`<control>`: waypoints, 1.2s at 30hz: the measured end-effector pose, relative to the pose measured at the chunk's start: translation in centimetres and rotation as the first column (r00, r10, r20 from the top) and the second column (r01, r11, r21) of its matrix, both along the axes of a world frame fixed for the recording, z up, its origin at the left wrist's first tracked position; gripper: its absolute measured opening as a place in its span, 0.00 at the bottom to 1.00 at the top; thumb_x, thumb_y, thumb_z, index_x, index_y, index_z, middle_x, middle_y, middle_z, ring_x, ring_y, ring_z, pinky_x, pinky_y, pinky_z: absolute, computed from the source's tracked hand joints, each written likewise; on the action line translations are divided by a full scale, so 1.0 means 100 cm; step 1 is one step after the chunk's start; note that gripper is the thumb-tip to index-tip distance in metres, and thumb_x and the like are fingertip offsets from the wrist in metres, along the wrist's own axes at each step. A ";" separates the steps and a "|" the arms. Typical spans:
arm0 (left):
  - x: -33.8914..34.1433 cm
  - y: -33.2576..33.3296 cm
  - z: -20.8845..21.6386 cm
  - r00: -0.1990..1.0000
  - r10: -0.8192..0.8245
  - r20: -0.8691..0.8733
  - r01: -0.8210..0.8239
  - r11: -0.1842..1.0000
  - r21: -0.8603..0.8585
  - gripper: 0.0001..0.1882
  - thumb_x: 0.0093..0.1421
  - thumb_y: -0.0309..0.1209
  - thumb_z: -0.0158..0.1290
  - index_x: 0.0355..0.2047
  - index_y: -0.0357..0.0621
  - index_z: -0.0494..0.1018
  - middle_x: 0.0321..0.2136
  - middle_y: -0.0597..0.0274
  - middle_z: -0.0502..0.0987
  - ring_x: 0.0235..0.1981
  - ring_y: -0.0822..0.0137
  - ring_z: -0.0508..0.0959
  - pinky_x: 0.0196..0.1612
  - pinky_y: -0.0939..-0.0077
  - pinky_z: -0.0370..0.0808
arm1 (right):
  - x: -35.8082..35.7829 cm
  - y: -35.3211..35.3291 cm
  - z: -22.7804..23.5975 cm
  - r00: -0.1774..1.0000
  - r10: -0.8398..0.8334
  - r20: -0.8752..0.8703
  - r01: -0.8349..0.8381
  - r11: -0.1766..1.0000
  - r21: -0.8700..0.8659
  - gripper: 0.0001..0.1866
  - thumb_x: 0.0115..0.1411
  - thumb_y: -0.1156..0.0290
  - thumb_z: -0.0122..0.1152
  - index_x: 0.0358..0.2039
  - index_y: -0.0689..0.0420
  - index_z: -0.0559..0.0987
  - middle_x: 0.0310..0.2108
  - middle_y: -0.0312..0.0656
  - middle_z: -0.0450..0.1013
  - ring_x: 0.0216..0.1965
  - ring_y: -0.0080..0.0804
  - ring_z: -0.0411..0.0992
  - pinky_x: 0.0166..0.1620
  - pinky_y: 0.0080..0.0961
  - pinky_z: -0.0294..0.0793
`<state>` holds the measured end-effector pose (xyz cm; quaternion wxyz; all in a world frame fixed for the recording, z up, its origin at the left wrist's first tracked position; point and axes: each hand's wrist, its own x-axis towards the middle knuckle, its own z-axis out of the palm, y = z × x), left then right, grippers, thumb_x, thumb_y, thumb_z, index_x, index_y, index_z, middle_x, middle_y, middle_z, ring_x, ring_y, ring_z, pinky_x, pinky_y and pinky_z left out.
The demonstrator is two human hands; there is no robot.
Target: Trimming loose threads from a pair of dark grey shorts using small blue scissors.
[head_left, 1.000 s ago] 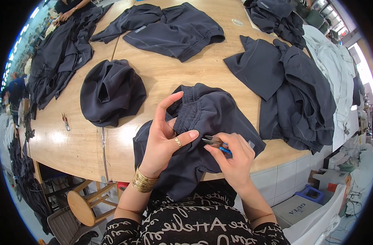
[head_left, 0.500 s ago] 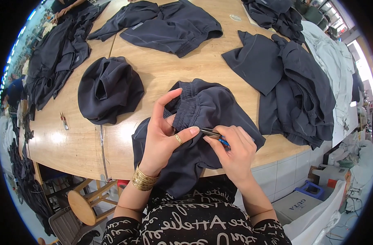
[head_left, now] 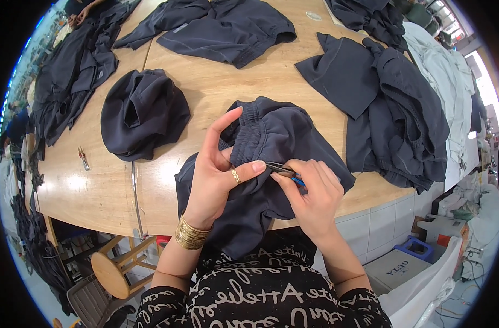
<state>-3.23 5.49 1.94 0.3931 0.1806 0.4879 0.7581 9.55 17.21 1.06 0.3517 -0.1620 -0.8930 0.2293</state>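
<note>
Dark navy trousers (head_left: 309, 136) with a gathered elastic waistband lie bunched at the table's near edge and hang partly over it. My left hand (head_left: 219, 164) grips the waistband, thumb on the outside and some fingers inside the opening, the index finger raised along the rim. In my right hand (head_left: 312, 191) is a pair of thread snips (head_left: 282, 169) with dark blades and a blue part. The blade tips meet the cloth just beside my left thumb tip. Whether a thread lies between the blades is too small to tell.
A bundled dark garment (head_left: 144, 115) sits on the wooden table (head_left: 216, 87) at left, near red-handled tweezers or snips (head_left: 83, 158). More dark garments (head_left: 397, 109) pile at right, beside pale cloth (head_left: 438, 82). A wooden stool (head_left: 111, 273) stands below left. Another person's hand (head_left: 77, 19) shows far left.
The view has shifted slightly, so the table's things sit a little higher. My hands keep nearly the same hold, with the snips at the same spot by the left thumb.
</note>
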 end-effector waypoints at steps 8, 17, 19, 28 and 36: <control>0.002 0.003 0.000 0.998 0.040 0.044 -0.040 0.999 0.011 0.43 0.49 0.11 0.58 0.63 0.41 0.53 0.39 0.55 0.77 0.38 0.72 0.79 0.43 0.79 0.77 | -0.001 -0.001 -0.001 1.000 0.005 -0.017 -0.006 0.999 -0.032 0.11 0.47 0.69 0.70 0.28 0.56 0.76 0.20 0.35 0.70 0.20 0.32 0.66 0.24 0.25 0.63; 0.004 0.004 0.000 0.997 0.050 0.051 -0.051 0.999 0.011 0.43 0.47 0.11 0.59 0.63 0.40 0.55 0.40 0.58 0.75 0.38 0.74 0.77 0.42 0.81 0.76 | 0.000 -0.003 0.001 1.000 -0.012 -0.010 0.011 0.998 -0.066 0.10 0.47 0.70 0.70 0.27 0.57 0.77 0.20 0.36 0.70 0.20 0.32 0.66 0.23 0.25 0.63; 0.001 0.000 -0.003 0.999 0.031 0.018 -0.030 0.998 -0.051 0.42 0.48 0.11 0.59 0.63 0.40 0.55 0.40 0.58 0.75 0.39 0.74 0.77 0.43 0.81 0.75 | 0.002 -0.001 0.000 1.000 -0.018 0.000 0.018 0.995 -0.095 0.10 0.48 0.70 0.70 0.28 0.57 0.77 0.20 0.37 0.70 0.20 0.33 0.67 0.24 0.24 0.64; -0.042 -0.030 0.007 0.947 -0.157 -0.281 0.077 0.958 -0.277 0.27 0.51 0.16 0.58 0.52 0.39 0.65 0.44 0.60 0.74 0.44 0.73 0.74 0.48 0.81 0.70 | 0.062 0.092 0.012 0.883 -0.463 -0.078 0.399 0.827 -0.396 0.10 0.52 0.71 0.68 0.33 0.60 0.78 0.25 0.34 0.67 0.25 0.17 0.60 0.30 0.15 0.61; -0.070 -0.027 0.002 0.477 -0.328 -0.816 -0.282 0.822 -0.495 0.27 0.50 0.25 0.62 0.51 0.42 0.69 0.45 0.62 0.75 0.47 0.68 0.74 0.52 0.73 0.68 | 0.100 0.116 -0.024 0.832 -0.533 0.152 0.554 0.785 -0.279 0.07 0.55 0.73 0.65 0.32 0.61 0.78 0.24 0.32 0.69 0.25 0.16 0.61 0.29 0.15 0.62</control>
